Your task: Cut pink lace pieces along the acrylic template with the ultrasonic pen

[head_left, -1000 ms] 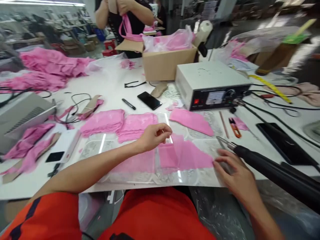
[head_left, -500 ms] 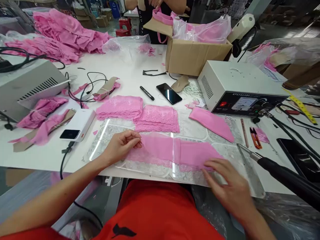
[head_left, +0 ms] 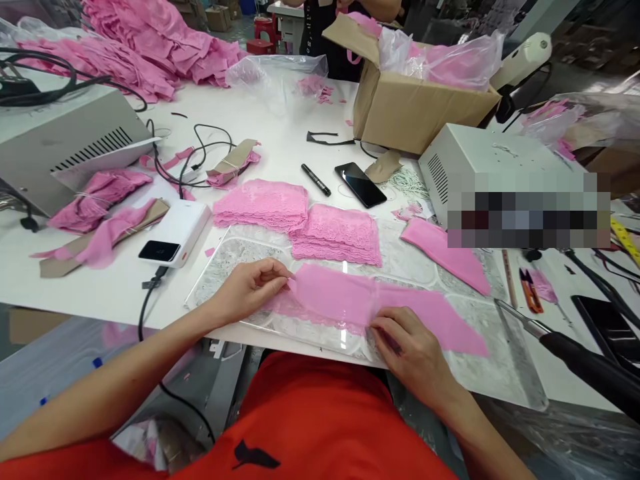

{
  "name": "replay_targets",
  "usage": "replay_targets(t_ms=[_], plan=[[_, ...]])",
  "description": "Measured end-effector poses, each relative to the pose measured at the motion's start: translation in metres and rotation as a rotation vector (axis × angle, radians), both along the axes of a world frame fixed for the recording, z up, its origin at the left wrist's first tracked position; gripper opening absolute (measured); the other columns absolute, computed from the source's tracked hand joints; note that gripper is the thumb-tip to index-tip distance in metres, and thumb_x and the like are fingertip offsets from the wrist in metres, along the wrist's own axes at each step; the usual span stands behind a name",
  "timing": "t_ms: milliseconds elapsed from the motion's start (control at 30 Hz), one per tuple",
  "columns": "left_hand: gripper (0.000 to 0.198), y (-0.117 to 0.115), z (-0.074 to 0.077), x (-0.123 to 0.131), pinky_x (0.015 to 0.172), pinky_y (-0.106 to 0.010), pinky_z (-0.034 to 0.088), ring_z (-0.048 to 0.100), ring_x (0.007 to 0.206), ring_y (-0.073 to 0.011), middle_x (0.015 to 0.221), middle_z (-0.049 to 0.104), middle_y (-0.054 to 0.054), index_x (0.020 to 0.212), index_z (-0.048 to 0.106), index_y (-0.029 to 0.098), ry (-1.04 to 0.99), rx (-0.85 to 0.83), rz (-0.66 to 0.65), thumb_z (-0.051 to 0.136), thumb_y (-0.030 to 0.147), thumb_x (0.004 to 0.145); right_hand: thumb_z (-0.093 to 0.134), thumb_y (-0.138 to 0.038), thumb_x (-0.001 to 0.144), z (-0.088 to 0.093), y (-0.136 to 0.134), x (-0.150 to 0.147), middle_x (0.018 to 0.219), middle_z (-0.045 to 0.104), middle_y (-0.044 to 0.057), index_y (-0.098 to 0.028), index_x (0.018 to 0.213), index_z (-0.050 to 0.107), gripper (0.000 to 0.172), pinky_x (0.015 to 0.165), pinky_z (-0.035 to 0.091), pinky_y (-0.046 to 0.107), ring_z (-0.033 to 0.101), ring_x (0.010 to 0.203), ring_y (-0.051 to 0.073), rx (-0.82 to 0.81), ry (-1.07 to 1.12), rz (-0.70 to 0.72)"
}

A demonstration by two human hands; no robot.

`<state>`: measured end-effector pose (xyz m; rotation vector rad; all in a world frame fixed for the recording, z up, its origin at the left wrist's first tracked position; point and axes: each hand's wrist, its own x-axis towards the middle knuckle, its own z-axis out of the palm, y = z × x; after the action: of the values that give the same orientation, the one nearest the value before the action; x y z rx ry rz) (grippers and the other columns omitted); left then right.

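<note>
A long pink lace strip (head_left: 350, 300) lies on a clear plastic sheet (head_left: 235, 253) at the table's near edge. My left hand (head_left: 250, 287) pinches the strip's left end, fingers closed on it. My right hand (head_left: 413, 357) presses and pinches the strip near its middle, where two pieces overlap. Two stacks of folded pink lace (head_left: 300, 217) sit just beyond the strip. A loose pink piece (head_left: 445, 257) lies to the right.
A black-handled tool (head_left: 575, 357) lies at the right edge, orange snips (head_left: 530, 300) beside it. A white power bank (head_left: 173, 237), marker (head_left: 316, 180), phone (head_left: 360, 185), two grey machines (head_left: 480, 167), cardboard box (head_left: 415, 110) and lace piles (head_left: 150, 47) surround. Another person stands behind the box.
My right hand slid left along the strip from its right end to its middle. My left hand moved from the middle to the left end. The view shifted, tilting lower.
</note>
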<state>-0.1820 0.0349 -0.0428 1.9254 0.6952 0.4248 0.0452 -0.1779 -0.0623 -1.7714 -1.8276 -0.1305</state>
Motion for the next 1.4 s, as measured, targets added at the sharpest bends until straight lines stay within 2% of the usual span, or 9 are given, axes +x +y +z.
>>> replay_targets(t_ms=[233,367,567,667,800,1000,1200,1300,1400], plan=[[0.019,0.015,-0.001,-0.014,0.071,-0.022,0.052,0.067,0.09,-0.0154,0.106,0.072,-0.008,0.087,0.065,0.017,0.022,0.343,-0.132,0.049,0.023,0.091,0.058,-0.012,0.088,0.008,0.011,-0.001,0.093,0.066,0.005,-0.023,0.095,0.063,0.013,0.073,0.054,0.03,0.063,0.086,0.018,0.034,-0.025,0.059],[0.02,0.018,0.005,-0.028,0.069,-0.021,0.052,0.063,0.108,-0.0196,0.121,0.065,-0.012,0.088,0.066,0.017,0.102,0.431,-0.225,0.047,0.02,0.093,0.057,-0.014,0.089,0.001,0.013,-0.008,0.094,0.066,0.007,-0.022,0.096,0.063,0.013,0.073,0.054,0.032,0.063,0.085,0.019,0.03,-0.042,0.126],[0.019,0.015,0.009,-0.041,0.099,-0.037,0.051,0.062,0.114,-0.0229,0.126,0.064,-0.014,0.093,0.067,0.017,0.129,0.517,-0.271,0.048,0.017,0.092,0.052,-0.014,0.091,-0.006,0.014,-0.011,0.093,0.066,0.007,-0.022,0.095,0.063,0.014,0.071,0.054,0.031,0.062,0.083,0.018,0.019,0.004,0.157],[0.023,0.012,0.003,-0.038,0.107,-0.041,0.046,0.059,0.123,-0.0245,0.132,0.062,-0.015,0.111,0.067,0.018,0.064,0.617,-0.362,0.051,0.02,0.094,0.053,-0.013,0.09,-0.004,0.013,-0.009,0.093,0.066,0.007,-0.021,0.092,0.062,0.012,0.072,0.054,0.031,0.062,0.085,0.018,0.017,-0.02,0.158],[0.034,0.005,-0.008,-0.032,0.119,-0.049,0.031,0.049,0.136,-0.0258,0.14,0.058,-0.011,0.13,0.06,0.021,0.087,0.738,-0.488,0.052,0.023,0.098,0.053,-0.01,0.089,0.0,0.011,-0.006,0.095,0.067,0.007,-0.021,0.089,0.061,0.013,0.073,0.055,0.032,0.062,0.084,0.018,-0.011,-0.032,0.138],[0.035,0.002,-0.009,-0.018,0.121,-0.049,0.028,0.049,0.136,-0.0242,0.141,0.058,-0.01,0.133,0.06,0.025,0.098,0.841,-0.509,0.053,0.024,0.098,0.053,-0.011,0.089,0.0,0.022,0.009,0.094,0.07,0.006,-0.023,0.1,0.067,0.021,0.077,0.056,0.034,0.064,0.087,0.018,0.02,0.013,0.05],[0.047,-0.002,-0.019,0.01,0.123,-0.052,0.021,0.037,0.144,-0.0282,0.154,0.041,-0.009,0.143,0.05,0.027,0.131,0.956,-0.591,0.057,0.033,0.098,0.053,-0.015,0.092,-0.006,0.043,0.015,0.114,0.073,0.005,-0.023,0.11,0.069,0.026,0.084,0.055,0.041,0.063,0.102,0.023,0.015,-0.203,0.084],[0.048,-0.001,-0.024,0.014,0.123,-0.053,0.017,0.035,0.145,-0.0291,0.155,0.039,-0.009,0.144,0.048,0.026,0.166,0.97,-0.616,0.057,0.034,0.098,0.051,-0.014,0.092,-0.009,0.04,0.019,0.111,0.074,0.005,-0.02,0.107,0.07,0.025,0.084,0.054,0.042,0.063,0.102,0.024,0.022,-0.253,-0.012],[0.047,0.0,-0.022,0.013,0.123,-0.055,0.013,0.035,0.145,-0.0303,0.156,0.039,-0.009,0.145,0.048,0.026,0.174,0.988,-0.628,0.053,0.036,0.1,0.051,-0.016,0.092,-0.009,0.027,0.033,0.11,0.073,0.006,-0.022,0.109,0.07,0.027,0.087,0.055,0.044,0.063,0.103,0.024,0.035,-0.178,-0.118]])
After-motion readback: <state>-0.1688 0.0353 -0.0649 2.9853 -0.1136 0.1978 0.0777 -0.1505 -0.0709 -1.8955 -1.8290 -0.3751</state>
